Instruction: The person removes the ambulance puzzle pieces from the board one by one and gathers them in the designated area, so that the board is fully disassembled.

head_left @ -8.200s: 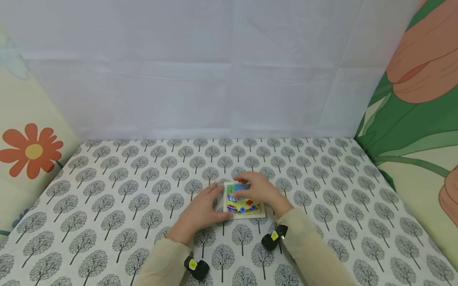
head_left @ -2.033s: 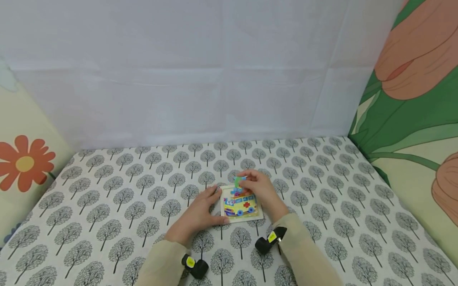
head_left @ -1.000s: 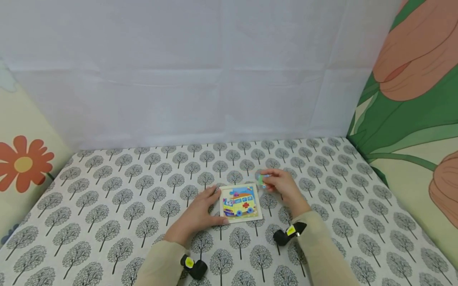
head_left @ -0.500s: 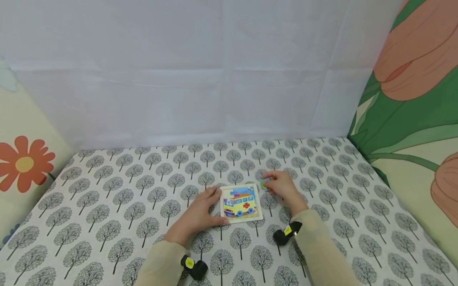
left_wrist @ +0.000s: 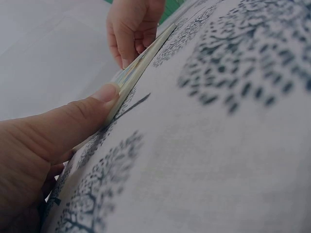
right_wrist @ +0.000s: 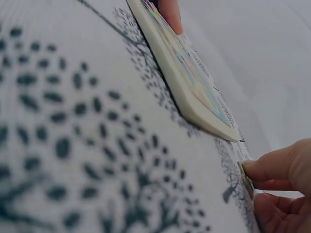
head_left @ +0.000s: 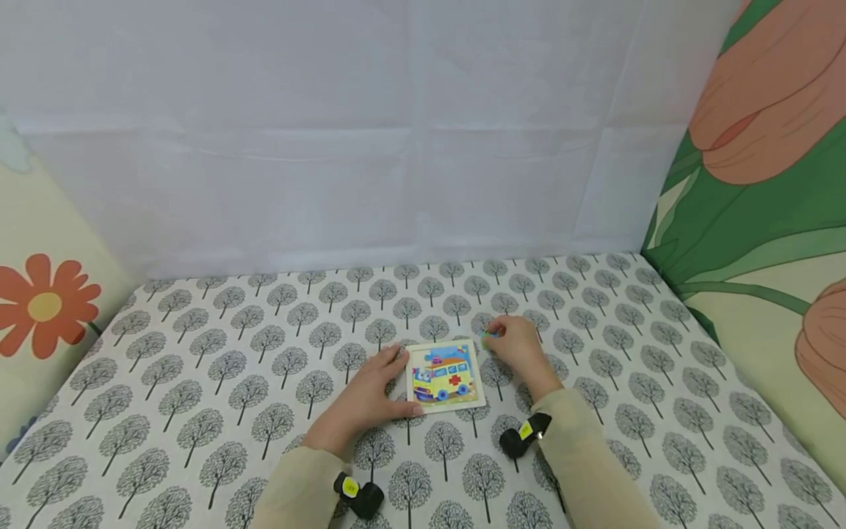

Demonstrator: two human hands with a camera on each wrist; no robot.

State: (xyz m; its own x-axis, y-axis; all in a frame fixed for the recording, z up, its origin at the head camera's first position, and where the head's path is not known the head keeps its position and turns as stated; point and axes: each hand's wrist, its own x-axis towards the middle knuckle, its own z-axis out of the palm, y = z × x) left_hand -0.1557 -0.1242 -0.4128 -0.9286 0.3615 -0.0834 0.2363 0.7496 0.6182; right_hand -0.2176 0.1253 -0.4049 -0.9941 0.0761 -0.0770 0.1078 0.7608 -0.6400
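A small square jigsaw puzzle (head_left: 449, 376) in a pale frame lies on the tree-print cloth. It pictures a yellow ambulance with a red cross, and its upper left corner shows a pale bare patch. My left hand (head_left: 370, 393) holds the frame by its left side, the thumb (left_wrist: 104, 92) on the near left corner. To the right of the frame, my right hand (head_left: 522, 349) pinches a small green and blue puzzle piece (head_left: 488, 338) between thumb and fingers. In the right wrist view this piece (right_wrist: 246, 179) is tilted at the cloth, mostly covered by the fingers.
The tree-patterned cloth (head_left: 231, 411) spreads around both hands. A white sheet (head_left: 297, 147) hangs behind the table. Flower-printed panels stand at the left (head_left: 53, 308) and right (head_left: 760, 242).
My right hand took the green puzzle piece off the board's upper left, carried it right and lowered it towards the cloth. My left hand stayed at the frame.
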